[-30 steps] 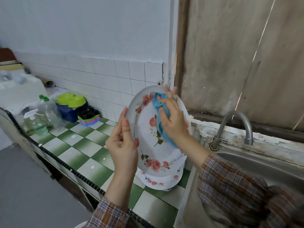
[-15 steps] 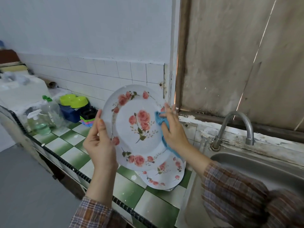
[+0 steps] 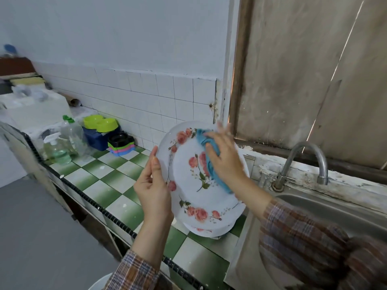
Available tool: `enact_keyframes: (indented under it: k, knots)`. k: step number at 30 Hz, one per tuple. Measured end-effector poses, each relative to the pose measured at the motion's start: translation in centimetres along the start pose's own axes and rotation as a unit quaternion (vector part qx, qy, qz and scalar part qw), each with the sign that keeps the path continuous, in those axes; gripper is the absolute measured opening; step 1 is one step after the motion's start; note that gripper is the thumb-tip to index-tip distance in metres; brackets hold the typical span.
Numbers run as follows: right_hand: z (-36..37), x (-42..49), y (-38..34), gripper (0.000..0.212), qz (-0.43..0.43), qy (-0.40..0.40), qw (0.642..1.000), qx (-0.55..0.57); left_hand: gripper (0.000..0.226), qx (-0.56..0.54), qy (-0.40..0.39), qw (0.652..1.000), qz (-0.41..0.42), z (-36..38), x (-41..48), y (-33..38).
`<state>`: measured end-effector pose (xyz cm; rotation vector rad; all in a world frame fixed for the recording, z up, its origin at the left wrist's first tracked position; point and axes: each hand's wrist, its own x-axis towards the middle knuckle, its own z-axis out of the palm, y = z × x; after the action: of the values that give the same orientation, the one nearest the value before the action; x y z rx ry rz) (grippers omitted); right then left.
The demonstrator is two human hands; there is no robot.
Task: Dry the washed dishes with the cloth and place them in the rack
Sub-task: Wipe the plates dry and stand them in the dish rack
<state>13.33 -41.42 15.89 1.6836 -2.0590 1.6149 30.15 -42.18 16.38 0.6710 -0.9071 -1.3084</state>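
A white plate with pink roses [image 3: 188,178] is held upright above the counter, its face turned towards me. My left hand [image 3: 154,186] grips its left rim, thumb on the front. My right hand [image 3: 225,158] presses a blue cloth [image 3: 210,164] flat against the plate's upper right face, fingers spread over the cloth. Under the held plate, a stack of matching rose plates [image 3: 209,230] lies on the green and white tiled counter [image 3: 117,185]. No rack is in view.
A steel sink [image 3: 326,214] with a curved tap [image 3: 303,162] lies to the right. At the back left stand clear bottles [image 3: 62,147], lime green bowls [image 3: 100,123] on a blue box, and stacked coloured containers [image 3: 121,144]. The counter edge drops to a grey floor on the left.
The plate has been tilted and turned while held up. My right hand with the cloth slid from the plate's right edge up onto its upper right face.
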Motion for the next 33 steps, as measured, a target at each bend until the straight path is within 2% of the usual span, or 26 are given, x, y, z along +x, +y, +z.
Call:
enact_keyframes:
  k: [2, 3, 5, 8, 10, 12, 15, 16, 19, 22, 25, 27, 29, 33]
  knots:
    - [0.0, 1.3, -0.9, 0.033, 0.045, 0.084, 0.995, 0.037, 0.023, 0.005, -0.011, 1.0, 0.006, 0.4, -0.2, 0.4]
    - [0.5, 1.4, -1.6, 0.037, 0.043, 0.09, 0.994, 0.045, 0.024, 0.012, -0.018, 1.0, 0.016, 0.6, -0.3, 0.5]
    - [1.5, 0.2, -3.4, 0.046, 0.001, 0.036, 0.998, 0.044, 0.025, 0.032, -0.028, 0.998, 0.04, 1.4, -0.2, 0.9]
    - [2.4, -3.7, -4.3, 0.05, -0.145, -0.092, 0.985, 0.01, 0.024, 0.024, -0.002, 0.998, 0.064, 1.3, 0.9, 1.7]
    - [2.3, -5.5, -2.2, 0.051, -0.219, -0.113, 0.967, -0.064, 0.026, 0.005, 0.016, 0.998, 0.067, 0.6, 1.8, 2.2]
    - [1.3, -5.8, 0.3, 0.05, -0.168, -0.087, 0.975, -0.113, 0.03, 0.004, 0.019, 0.998, 0.065, 0.0, 2.1, 2.4]
    - [-0.4, -3.7, 2.3, 0.05, 0.031, -0.002, 0.997, -0.071, 0.032, 0.013, 0.002, 0.998, 0.062, -0.2, 1.4, 2.6]
    - [-0.9, -2.5, 2.3, 0.051, 0.064, 0.039, 0.996, -0.053, 0.032, 0.02, -0.008, 0.998, 0.063, -0.1, 0.9, 2.6]
    - [-1.6, 0.9, 0.6, 0.052, 0.061, 0.14, 0.988, -0.024, 0.034, 0.044, -0.05, 0.995, 0.076, 0.8, -0.2, 2.5]
    - [-1.3, 2.7, -3.0, 0.054, 0.043, 0.155, 0.987, 0.023, 0.029, 0.067, -0.075, 0.99, 0.095, 1.6, -0.7, 2.6]
    - [-0.2, 1.8, -6.6, 0.053, -0.052, 0.116, 0.99, 0.066, 0.021, 0.06, -0.094, 0.989, 0.096, 2.0, -0.6, 2.7]
    - [1.3, 0.4, -7.4, 0.052, -0.131, 0.052, 0.988, 0.06, 0.03, 0.06, -0.095, 0.988, 0.105, 2.4, -0.5, 2.6]
    - [2.8, -1.8, -7.2, 0.052, -0.187, -0.022, 0.981, 0.045, 0.039, 0.043, -0.073, 0.991, 0.103, 2.4, 0.0, 2.5]
    - [3.6, -5.4, -3.8, 0.052, -0.264, -0.101, 0.959, -0.006, 0.027, 0.006, -0.001, 0.997, 0.082, 1.3, 1.7, 1.9]
